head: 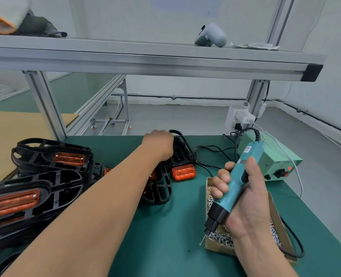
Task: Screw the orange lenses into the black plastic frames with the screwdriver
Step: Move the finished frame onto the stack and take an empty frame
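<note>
One electric screwdriver (237,182), one open cardboard box of screws (215,247) and one pale green power supply (275,159) stood on the right side of the green bench mat (165,232). Five orange lenses were in sight. Two sat fitted in the stacked frames (51,182) on the left. Two more peeked out on either side of the person's left forearm. One loose orange lens (183,172) lay flat on the mat by itself. The stack overlapped so much that its frames could not be counted exactly; it was probably three or more. One centre frame (159,191) lay under the forearm, and one far frame (182,151) lay at the back of the mat.

The left hand (158,144) reached across the bench with its fingers curled down over the far frame's left edge. The fingertips were hidden behind the knuckles.

The right hand (245,198) held the teal screwdriver, fingers (221,181) wrapped tight around the body and thumb laid along its upper side. Its black nose pointed down and to the left, with the bit just above the screws in the box. A black cord ran from its top end towards the power supply.

The loose lens lay between the two hands, just in front of the far frame and touching neither hand.
</note>
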{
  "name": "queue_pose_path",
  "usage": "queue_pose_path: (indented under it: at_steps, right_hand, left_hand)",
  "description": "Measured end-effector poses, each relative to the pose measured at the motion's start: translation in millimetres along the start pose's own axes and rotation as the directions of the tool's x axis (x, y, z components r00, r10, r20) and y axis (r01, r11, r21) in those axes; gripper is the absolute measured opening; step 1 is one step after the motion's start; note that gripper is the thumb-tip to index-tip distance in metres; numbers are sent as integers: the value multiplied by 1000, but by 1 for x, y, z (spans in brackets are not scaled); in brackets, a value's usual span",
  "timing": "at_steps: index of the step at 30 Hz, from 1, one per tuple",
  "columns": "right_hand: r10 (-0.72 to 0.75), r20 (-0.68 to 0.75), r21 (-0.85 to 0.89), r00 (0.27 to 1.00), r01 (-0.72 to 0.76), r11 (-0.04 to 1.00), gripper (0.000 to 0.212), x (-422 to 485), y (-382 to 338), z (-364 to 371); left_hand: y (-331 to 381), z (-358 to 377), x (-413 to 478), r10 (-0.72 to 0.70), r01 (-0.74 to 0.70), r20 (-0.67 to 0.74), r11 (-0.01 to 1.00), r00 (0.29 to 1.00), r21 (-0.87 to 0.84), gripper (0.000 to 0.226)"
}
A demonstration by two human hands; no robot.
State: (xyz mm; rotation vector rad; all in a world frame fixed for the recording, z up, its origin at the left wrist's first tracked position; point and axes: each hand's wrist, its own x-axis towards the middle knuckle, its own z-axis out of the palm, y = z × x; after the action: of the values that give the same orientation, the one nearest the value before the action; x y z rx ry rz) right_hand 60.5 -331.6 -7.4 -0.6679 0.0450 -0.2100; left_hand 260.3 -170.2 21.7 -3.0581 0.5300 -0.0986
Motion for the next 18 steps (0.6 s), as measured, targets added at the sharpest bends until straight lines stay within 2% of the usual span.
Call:
queue_pose_path:
  at_steps: [7,18]
  right_hand:
    - [-4,-4,6,1000,4,1000,43,-1,-2,1]
    - [-2,8,-3,1000,2,1000,43,1,0,0]
  left_hand:
    - [-3,10,7,-8,7,-29,1000,1000,-11,17]
    - [-3,10,6,-80,72,-132,995,988,-66,10]
